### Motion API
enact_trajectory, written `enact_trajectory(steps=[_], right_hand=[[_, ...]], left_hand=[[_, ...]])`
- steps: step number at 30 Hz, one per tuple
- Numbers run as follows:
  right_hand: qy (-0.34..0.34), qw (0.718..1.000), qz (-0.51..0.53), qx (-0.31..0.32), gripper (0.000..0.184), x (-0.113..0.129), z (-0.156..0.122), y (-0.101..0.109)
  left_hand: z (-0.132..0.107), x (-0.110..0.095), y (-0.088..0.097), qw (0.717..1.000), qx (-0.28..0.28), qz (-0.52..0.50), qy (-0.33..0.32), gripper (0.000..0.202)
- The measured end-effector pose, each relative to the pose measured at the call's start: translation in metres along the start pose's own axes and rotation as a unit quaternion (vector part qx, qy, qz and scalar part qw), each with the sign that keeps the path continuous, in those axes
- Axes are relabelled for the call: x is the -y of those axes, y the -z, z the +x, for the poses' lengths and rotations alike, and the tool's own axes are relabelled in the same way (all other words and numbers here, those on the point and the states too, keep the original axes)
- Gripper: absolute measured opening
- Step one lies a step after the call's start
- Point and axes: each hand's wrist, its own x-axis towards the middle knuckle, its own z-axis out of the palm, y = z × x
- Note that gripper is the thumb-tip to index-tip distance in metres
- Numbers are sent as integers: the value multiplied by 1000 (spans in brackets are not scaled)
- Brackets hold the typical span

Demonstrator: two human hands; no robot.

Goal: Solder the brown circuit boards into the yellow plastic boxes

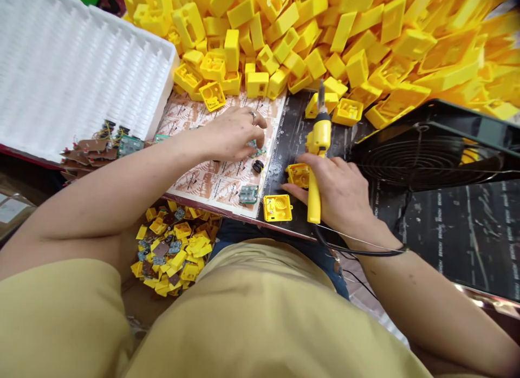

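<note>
My left hand (235,133) reaches over the patterned paper, its fingers curled down onto a small green circuit board (258,149) that they partly hide. Beside it lies a small black round part (257,165) with thin wires. My right hand (339,191) is closed around a yellow soldering gun (319,137), whose metal tip points away from me. A yellow plastic case (298,175) sits by the right thumb and fingers, partly covered by the tool. Nearer the table edge are an open yellow case (278,208) and another circuit board (248,194).
A large heap of yellow cases (268,37) fills the back. A black fan (422,150) stands at right. At left are a white ribbed tray (81,58) and stacked brown boards (91,153). Below the edge sits a pile of yellow cases and boards (174,248).
</note>
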Motion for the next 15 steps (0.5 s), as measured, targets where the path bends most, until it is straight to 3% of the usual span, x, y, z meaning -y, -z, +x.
enact_trajectory(steps=[2,5,9,12,15], right_hand=[[18,999,20,19,35,0,1,0],[39,997,59,7,42,-6,-2,5],[46,996,77,-28,40,-6,-9,3],[35,996,65,-46,44,1,-12,4],[32,992,92,-78,44,6,-18,19]], left_hand=[[4,4,-2,999,-12,-29,4,17],[2,7,4,987,-56,-141,43,21],[1,-9,17,957,-63,-273,72,23],[3,-32,13,959,-41,-274,57,18],[1,-53,-4,980,-27,-191,46,12]])
